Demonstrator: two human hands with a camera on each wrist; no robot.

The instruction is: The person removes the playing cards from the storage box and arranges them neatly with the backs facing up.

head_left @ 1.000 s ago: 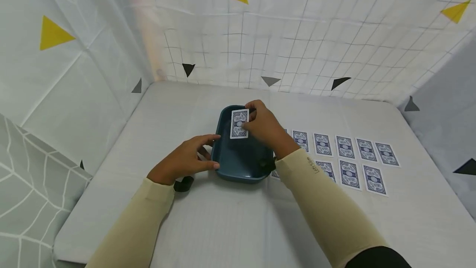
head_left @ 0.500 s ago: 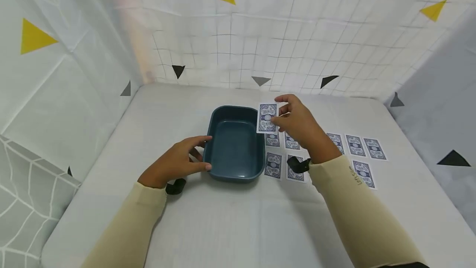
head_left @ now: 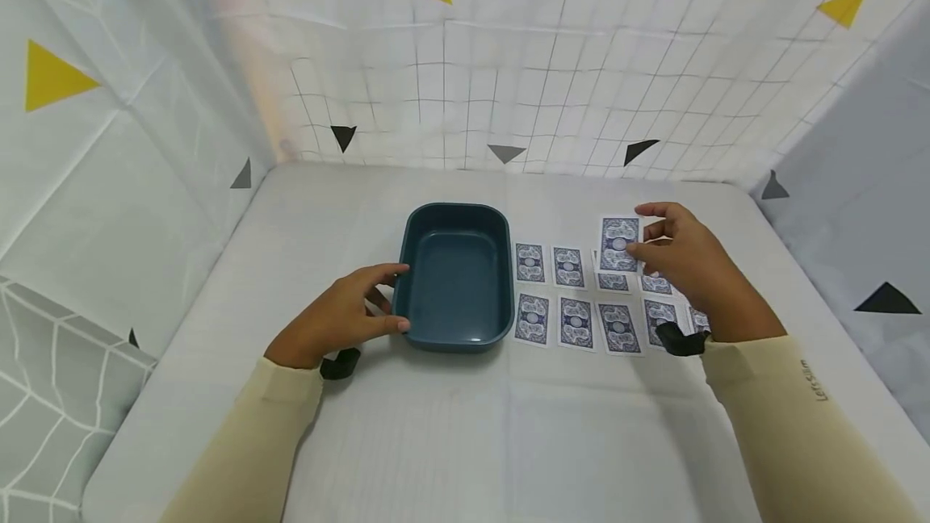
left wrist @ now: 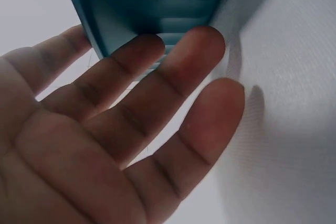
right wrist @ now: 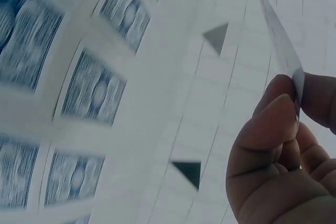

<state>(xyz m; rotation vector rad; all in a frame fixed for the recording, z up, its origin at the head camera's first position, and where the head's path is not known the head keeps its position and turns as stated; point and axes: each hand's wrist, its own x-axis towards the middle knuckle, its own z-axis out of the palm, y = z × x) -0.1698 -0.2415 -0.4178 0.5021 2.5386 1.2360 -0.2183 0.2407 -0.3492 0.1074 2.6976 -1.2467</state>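
My right hand [head_left: 686,261] pinches a blue-backed playing card [head_left: 617,244] between thumb and fingers, held up over the rows of cards. From the right wrist view the same card [right wrist: 281,40] shows almost edge-on, gripped near its lower end. A deep teal tray [head_left: 458,285] stands on the table left of the cards, with nothing lying in it. Against its left side rests my left hand [head_left: 341,315], fingers extended and fingertips at the rim and outer wall. Up close in the left wrist view, loose fingers [left wrist: 199,56] reach toward the ribbed tray wall [left wrist: 147,3].
Two rows of face-down cards [head_left: 533,319] run rightward from the tray; my right hand and wrist cover some at the right end. A white cloth covers the table [head_left: 436,434]. Behind it rises a white gridded curtain [head_left: 465,63] with yellow and dark triangles.
My right hand has carried the card from above the tray to the right, over the card rows. My left hand stays at the tray. The head view has shifted slightly.
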